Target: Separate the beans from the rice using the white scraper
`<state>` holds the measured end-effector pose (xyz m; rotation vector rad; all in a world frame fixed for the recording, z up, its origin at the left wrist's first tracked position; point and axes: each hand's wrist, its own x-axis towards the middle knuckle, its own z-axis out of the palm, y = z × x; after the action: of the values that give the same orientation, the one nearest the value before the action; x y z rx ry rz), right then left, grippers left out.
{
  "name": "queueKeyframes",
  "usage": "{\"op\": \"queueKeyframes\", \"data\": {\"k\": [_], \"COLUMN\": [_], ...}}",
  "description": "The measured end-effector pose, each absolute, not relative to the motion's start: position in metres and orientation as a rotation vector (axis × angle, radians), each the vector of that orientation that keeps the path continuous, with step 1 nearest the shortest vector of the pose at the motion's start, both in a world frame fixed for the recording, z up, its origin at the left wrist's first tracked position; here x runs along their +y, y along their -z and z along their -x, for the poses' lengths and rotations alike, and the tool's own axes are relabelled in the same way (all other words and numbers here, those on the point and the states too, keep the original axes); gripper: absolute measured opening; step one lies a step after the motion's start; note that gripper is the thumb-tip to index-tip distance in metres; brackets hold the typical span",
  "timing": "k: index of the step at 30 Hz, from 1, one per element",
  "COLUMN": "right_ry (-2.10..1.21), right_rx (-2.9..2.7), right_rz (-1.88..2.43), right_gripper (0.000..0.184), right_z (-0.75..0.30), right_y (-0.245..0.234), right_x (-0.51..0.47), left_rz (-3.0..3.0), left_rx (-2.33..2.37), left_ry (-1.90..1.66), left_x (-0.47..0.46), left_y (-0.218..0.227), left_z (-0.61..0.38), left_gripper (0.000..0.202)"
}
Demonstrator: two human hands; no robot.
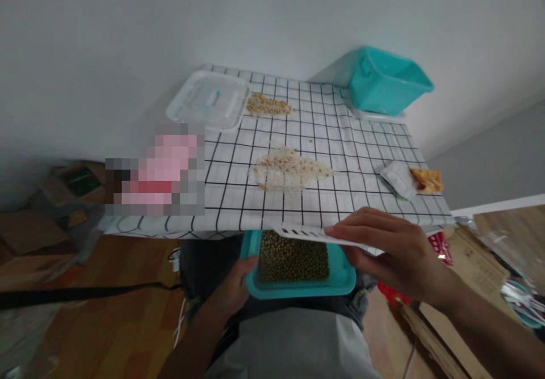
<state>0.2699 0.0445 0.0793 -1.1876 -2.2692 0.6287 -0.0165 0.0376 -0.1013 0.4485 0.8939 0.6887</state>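
Note:
My left hand (pixel 233 289) is closed on the left rim of a teal plastic container (pixel 340 286), held at the table's front edge above my lap. Small green beans, which look like mung beans (pixel 293 260), fill much of it. Over the container's far right side, my right hand (pixel 389 249) pinches a flat white slotted tool (pixel 303 234), perhaps a slotted turner; its full shape is hidden. Beyond it on the checked cloth lies a pile of white grains mixed with yellowish bits (pixel 289 169). Farther back is a heap of yellow kernels or beans (pixel 268 105).
A clear plastic lid (pixel 208 101) lies at the back left, and a teal bin (pixel 387 84) stands at the back right. A white packet (pixel 399 180) and an orange packet (pixel 427 180) sit at the right edge. The left side has a pixelated pink object (pixel 164 166). Cardboard (pixel 477 265) covers floor at right.

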Motion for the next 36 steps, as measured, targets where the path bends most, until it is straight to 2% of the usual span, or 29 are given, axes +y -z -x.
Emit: {"op": "queueKeyframes", "data": {"k": [9,15,29,36], "right_ry": [-0.668,-0.606,-0.59,-0.505], "right_rx": [-2.336,-2.328,-2.27,-2.292], "right_rz": [1.168,1.324,1.601,1.519], "right_gripper": [0.026,0.019,0.012,0.012], "right_z": [-0.265,-0.281,-0.288,-0.275], "right_y": [-0.093,-0.098,-0.102,-0.099], "right_x": [0.117,0.15,0.169,0.166], "left_rz": [-0.292,-0.203,-0.195,-0.173], "left_rx": [0.853,0.755,0.623,0.664], "left_ry": [-0.645,-0.677,-0.718,-0.717], "left_x": [0.037,0.041,0.051,0.052], "left_y": [0.082,0.069,0.075,0.074], "left_z": [0.009,0.005,0.007,0.005], "left_gripper": [0.025,0.042,0.048,0.043]}}
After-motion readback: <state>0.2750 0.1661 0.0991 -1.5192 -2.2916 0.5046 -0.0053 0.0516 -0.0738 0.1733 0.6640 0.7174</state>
